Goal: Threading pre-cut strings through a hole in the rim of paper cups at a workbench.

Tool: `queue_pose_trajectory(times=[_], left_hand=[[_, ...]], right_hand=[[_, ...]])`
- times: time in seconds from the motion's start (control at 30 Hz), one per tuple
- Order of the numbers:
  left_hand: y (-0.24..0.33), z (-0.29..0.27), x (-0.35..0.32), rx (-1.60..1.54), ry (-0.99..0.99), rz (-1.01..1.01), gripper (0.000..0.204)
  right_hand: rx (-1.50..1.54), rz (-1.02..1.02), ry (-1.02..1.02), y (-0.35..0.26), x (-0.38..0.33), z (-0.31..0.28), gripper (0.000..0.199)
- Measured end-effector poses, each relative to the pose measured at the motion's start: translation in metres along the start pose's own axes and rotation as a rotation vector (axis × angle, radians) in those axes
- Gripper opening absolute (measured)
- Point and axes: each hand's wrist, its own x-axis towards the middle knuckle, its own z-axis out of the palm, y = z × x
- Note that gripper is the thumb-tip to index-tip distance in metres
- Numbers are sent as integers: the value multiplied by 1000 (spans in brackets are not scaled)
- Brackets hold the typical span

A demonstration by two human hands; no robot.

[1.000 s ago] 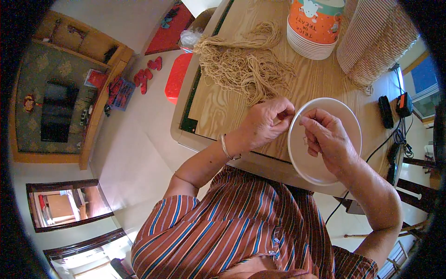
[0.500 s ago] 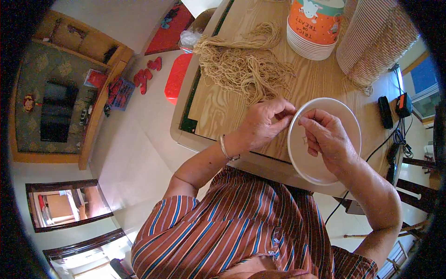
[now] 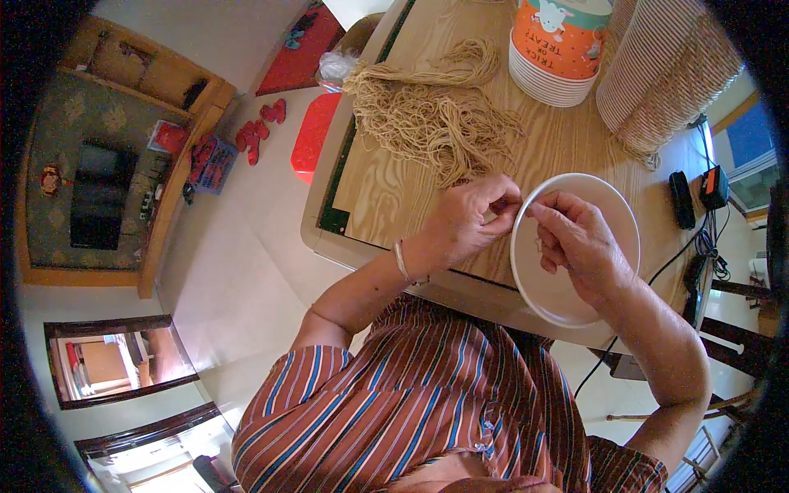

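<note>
A white paper bucket (image 3: 612,201) is tipped on its side at the table's near edge, its round mouth facing me. My right hand (image 3: 579,238) reaches into the mouth, thumb and forefinger pinched together just inside the left rim. Outside that same rim, my left hand (image 3: 477,214) has its thumb and fingertips pressed together against the bucket wall. Whatever lies between the fingertips of either hand is too small to make out. Beyond my left hand spreads a loose heap of tan cords (image 3: 436,115).
Stacked orange printed paper buckets (image 3: 555,57) stand at the back. Tall stacks of pale buckets with cords along them (image 3: 666,74) rise at the back right. A black adapter (image 3: 713,187) and cables lie at the right. A red stool (image 3: 315,135) stands left of the wooden table (image 3: 386,193).
Both hands stay at the bucket's left rim with only slight finger shifts. The bucket has barely moved.
</note>
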Motion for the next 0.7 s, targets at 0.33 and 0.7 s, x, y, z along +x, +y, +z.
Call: queue_pose_trajectory(times=[0.33,0.7], left_hand=[[3,0,-5,-246,29,-160,15],[2,-1,-4,-76,57,44,20]], right_hand=[[22,-24,36,2,-1,3,18],[50,-45,34,3,-1,3,16]])
